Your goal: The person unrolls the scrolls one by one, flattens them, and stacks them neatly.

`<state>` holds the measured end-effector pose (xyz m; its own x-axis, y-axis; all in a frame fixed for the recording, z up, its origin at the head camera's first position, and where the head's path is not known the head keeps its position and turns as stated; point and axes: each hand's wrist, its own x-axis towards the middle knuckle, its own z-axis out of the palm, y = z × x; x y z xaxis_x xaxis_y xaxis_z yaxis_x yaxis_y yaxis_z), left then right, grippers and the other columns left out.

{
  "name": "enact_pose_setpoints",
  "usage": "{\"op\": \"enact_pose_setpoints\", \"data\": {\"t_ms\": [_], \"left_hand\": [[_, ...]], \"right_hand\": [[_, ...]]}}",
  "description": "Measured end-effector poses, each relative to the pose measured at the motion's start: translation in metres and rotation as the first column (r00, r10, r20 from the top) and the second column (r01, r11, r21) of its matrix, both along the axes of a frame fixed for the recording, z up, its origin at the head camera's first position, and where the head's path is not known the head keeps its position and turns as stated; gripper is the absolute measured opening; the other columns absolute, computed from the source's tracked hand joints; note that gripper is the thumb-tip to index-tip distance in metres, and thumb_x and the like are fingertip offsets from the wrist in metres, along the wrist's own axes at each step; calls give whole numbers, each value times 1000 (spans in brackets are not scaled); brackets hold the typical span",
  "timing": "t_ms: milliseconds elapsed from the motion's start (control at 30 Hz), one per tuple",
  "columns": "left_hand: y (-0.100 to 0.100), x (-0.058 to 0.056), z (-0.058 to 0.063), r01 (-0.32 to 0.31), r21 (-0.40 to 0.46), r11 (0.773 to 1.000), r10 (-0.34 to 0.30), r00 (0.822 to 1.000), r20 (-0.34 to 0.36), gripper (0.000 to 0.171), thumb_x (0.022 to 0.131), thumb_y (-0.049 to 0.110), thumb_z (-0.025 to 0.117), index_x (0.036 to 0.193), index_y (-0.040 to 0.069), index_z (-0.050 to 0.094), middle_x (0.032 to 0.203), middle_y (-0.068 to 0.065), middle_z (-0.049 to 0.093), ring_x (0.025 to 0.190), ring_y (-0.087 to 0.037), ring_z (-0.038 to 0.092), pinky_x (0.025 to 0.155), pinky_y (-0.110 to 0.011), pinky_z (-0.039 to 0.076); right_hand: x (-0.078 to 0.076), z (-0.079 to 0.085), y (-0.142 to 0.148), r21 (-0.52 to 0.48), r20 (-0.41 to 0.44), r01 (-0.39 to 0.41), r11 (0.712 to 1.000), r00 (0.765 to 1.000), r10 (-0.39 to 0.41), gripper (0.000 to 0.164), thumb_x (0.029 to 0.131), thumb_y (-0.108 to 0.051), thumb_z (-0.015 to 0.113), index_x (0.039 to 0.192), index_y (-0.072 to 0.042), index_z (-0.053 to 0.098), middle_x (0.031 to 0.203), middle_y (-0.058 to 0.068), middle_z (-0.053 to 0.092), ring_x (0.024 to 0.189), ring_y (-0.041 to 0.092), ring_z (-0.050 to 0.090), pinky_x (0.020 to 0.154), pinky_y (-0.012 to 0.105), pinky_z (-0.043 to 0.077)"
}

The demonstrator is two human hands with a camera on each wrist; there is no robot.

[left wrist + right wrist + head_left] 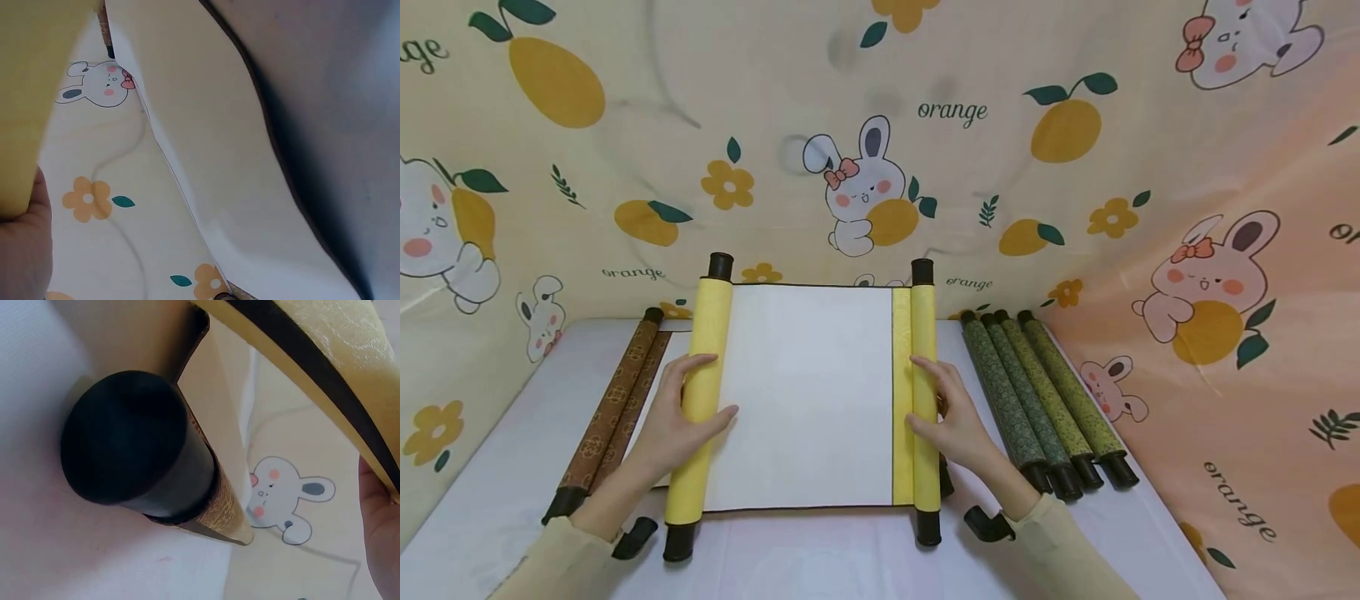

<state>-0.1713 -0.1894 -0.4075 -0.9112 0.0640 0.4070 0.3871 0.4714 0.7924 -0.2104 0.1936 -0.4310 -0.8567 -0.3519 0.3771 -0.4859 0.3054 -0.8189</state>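
Grip on at both sides: the left hand (679, 408) clasps the left roll (711, 317) of a yellow scroll (805, 400), and across from it the right hand (958, 408) grasps the right roll (924, 333). The scroll sits mid-frame in the head view, spread open, plain white sheet (812, 358) between two black-tipped rolls. Outward now, left of centre: brown rolls (612, 400) side by side on the white table (812, 567). Right of centre, four green rolls (1037, 383) in a slanting row. Up the back, a printed cloth (760, 67), and there's lettering: "orange" (952, 111) reads clearly at upper centre, twice more lower down, and slanting at lower right; it's cut short at the upper left edge. The right wrist view gives us what the head view mostly hides: a big black knob (125, 437) capping a patterned roll (225, 515) beneath the scroll. The left wrist view adds a pale sheet (200, 137) with a dark wavy edge; which scroll it belongs to, I can't tell.
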Motion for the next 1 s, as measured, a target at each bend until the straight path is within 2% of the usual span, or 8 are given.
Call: {"op": "enact_pose_setpoints", "data": {"t_ms": [133,267,433,567,733,1000], "left_hand": [[0,-1,2,-9,-26,1000,9,1000,-3,76,76,-1,76,140,7,36,137,-17,31,105,-24,41,78,-35,39],[-5,-5,-1,-1,-47,999,0,1000,-14,74,79,-7,69,143,11,36,137,-16,33,99,-22,43,75,-28,43],[-18,-18,-19,3,-73,997,-5,1000,-25,79,77,-7,69,144,18,36,138,-13,34,97,-22,45,69,-28,45],[-27,-23,-26,-14,-102,995,9,998,-54,84,73,-7,71,144,23,36,138,-10,36,99,-21,45,68,-28,44],[-33,-23,-25,-5,-100,995,-2,997,-72,85,73,-11,66,144,24,37,134,-12,36,95,-21,44,64,-28,44],[-45,-22,-22,27,-94,995,-30,999,-32,73,76,-15,55,140,20,46,137,-11,32,96,-16,38,65,-29,42]], "right_hand": [[-1,-1,1,3,5,7,1000,1000,-7,79,81,3,69,146,-25,34,136,8,31,109,25,51,79,34,52],[5,9,1,9,-11,7,1000,1000,-7,76,81,6,68,146,-14,34,136,14,32,109,30,52,81,37,51],[16,26,-1,22,-27,11,1000,1000,-10,74,80,6,69,145,-4,34,136,19,35,107,34,52,80,39,50],[18,28,1,23,-23,17,1000,1000,-17,74,80,6,70,144,-4,34,138,19,37,103,35,53,76,39,51],[17,27,3,19,-19,25,1000,1000,-25,74,79,4,72,144,-5,35,141,18,38,100,35,55,74,40,51],[17,27,6,26,-44,34,999,998,-33,74,79,4,73,143,-4,36,141,17,39,101,33,56,73,43,52]]}}
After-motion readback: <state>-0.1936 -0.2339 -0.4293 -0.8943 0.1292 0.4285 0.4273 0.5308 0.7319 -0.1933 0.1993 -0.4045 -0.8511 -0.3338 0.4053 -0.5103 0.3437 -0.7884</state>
